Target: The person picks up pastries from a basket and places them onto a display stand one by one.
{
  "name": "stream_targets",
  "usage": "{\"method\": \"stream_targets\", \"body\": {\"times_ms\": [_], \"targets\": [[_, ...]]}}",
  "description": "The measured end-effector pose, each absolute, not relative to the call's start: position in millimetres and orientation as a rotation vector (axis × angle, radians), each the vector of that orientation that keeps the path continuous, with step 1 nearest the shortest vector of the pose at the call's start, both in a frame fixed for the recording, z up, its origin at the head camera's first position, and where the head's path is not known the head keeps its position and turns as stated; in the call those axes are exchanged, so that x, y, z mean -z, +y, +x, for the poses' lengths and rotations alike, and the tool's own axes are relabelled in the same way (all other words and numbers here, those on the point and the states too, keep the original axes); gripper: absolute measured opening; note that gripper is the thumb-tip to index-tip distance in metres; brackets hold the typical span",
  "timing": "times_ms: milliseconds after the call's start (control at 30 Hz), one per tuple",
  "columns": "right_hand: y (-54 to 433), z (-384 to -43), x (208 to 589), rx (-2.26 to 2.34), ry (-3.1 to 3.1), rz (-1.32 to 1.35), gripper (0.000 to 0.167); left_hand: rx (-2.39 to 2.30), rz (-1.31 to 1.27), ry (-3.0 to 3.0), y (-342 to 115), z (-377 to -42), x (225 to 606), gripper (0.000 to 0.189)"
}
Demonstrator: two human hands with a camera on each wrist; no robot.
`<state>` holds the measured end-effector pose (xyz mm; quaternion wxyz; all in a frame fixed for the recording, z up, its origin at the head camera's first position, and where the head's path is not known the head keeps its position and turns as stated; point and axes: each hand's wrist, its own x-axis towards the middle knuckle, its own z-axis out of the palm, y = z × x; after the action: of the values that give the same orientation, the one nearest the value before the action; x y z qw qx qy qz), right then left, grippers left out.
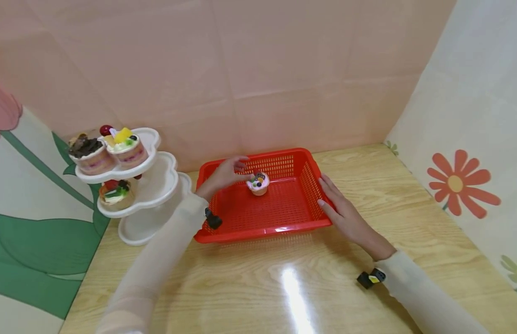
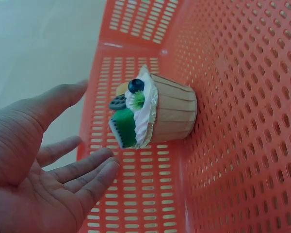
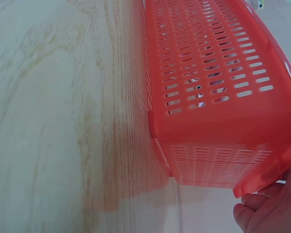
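A toy cupcake point(image 1: 258, 185) with pink cream and fruit pieces stands in a red plastic basket point(image 1: 267, 218). The left wrist view shows the pleated cup of the cupcake point(image 2: 172, 109) on the basket's perforated floor. My left hand point(image 1: 226, 175) hovers over the basket's left part, thumb and fingers spread apart close to the cupcake's topping and holding nothing. On the other side, my right hand point(image 1: 342, 211) holds the basket's right rim, thumb over the top edge. In the right wrist view, curled fingers point(image 3: 254, 208) show at the rim's corner.
A white tiered stand point(image 1: 158, 185) is left of the basket. Its top tier carries a chocolate-topped dessert cup point(image 1: 93, 160) and a fruit-topped one point(image 1: 131, 153); a tart point(image 1: 116, 197) sits on the tier below. A pink-covered wall point(image 1: 275, 74) rises behind the wooden table point(image 1: 225, 287).
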<state>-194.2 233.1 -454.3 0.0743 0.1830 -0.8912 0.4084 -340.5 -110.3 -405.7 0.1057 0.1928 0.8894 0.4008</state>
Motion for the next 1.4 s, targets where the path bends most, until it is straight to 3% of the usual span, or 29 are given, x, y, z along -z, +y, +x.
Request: {"method": "stream_targets", "body": {"times_ms": [567,900,1233,1400], "targets": [[231,-194,456,-1.243,-2.679,0.562,0.062,-0.984,0.478,2.578,-94,-339,417,0.080],[234,-194,454,-1.244,-2.684,0.545,0.063,-0.874,0.569,2.613,-85,-340,418,0.082],[234,-194,456,-1.252,-2.688,0.534,0.063,-0.901,0.597,2.589,-82,-339,420,0.073],[234,-195,456,-1.235,-2.682,0.536,0.063,-0.917,0.591,2.549,-81,-338,421,0.083]]}}
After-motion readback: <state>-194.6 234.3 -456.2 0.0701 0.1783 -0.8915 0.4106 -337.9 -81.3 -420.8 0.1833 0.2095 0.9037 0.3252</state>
